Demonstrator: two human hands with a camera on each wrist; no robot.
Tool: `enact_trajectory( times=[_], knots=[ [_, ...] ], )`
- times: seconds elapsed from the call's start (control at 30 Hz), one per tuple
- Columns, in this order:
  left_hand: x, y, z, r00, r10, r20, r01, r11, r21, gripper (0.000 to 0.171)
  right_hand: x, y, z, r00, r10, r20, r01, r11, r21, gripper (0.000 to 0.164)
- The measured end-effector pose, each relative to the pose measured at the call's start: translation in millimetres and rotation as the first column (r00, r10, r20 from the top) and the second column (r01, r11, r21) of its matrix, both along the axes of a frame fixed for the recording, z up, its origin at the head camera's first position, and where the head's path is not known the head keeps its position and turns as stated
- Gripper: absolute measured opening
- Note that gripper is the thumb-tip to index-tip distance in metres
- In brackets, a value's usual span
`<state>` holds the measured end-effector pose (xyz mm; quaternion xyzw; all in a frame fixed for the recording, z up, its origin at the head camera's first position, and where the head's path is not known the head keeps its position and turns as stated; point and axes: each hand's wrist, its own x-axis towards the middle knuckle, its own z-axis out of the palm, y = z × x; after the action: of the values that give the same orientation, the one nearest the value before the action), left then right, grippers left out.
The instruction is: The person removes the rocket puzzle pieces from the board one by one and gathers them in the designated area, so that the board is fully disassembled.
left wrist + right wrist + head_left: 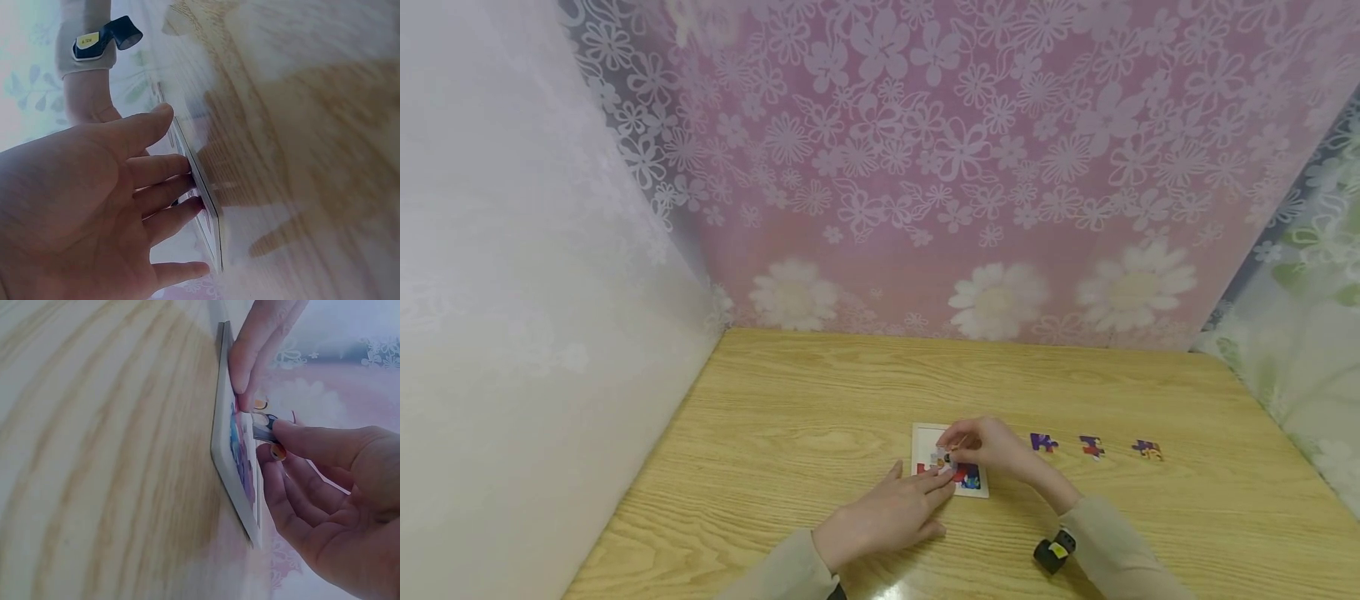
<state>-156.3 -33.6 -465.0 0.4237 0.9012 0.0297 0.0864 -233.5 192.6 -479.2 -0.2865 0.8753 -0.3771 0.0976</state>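
A small puzzle tray (915,440) with a pale rim lies flat on the table, with some colourful pieces set in its lower part. Between thumb and fingers, my right hand (992,446) pinches a puzzle piece (264,429), held tilted just above the tray in the right wrist view. My left hand (895,510) lies at the tray's near left side, its fingers extended with the tips resting on the tray and its pieces. In the left wrist view, the left thumb (153,128) stands apart from the fingers. Both hands hide part of the tray.
Right of the tray, three loose puzzle pieces lie in a row: a purple one (1043,442), a red and purple one (1092,447) and a purple and orange one (1147,450). The wooden table (790,400) meets flowered curtains (880,167) behind and at the sides.
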Motion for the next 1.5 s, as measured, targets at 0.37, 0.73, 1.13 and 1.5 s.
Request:
enact_trajectory(
  times=[0.37,0.73,1.13,1.5],
  knots=[
    [-0.1,1,0.2,1.0,0.005,0.016,-0.005,1.0,0.004,0.061,2.2,8,13.6,0.976,-0.154,0.153,0.171,0.98,-0.102,0.027],
    [-0.2,0,-2.4,1.0,-0.004,0.004,0.004,1.0,0.011,0.061,5.3,22,15.4,0.973,-0.164,0.161,0.196,0.96,-0.203,0.033],
    [-0.6,0,-2.9,1.0,0.005,0.013,-0.005,1.0,0.005,0.062,15.3,57,18.3,0.956,-0.249,0.153,0.276,0.941,-0.194,0.035],
    [-1.2,0,-3.9,1.0,0.001,0.018,0.0,1.0,-0.005,0.061,26.9,102,17.2,0.945,-0.297,0.138,0.319,0.93,-0.184,0.039]
  ],
)
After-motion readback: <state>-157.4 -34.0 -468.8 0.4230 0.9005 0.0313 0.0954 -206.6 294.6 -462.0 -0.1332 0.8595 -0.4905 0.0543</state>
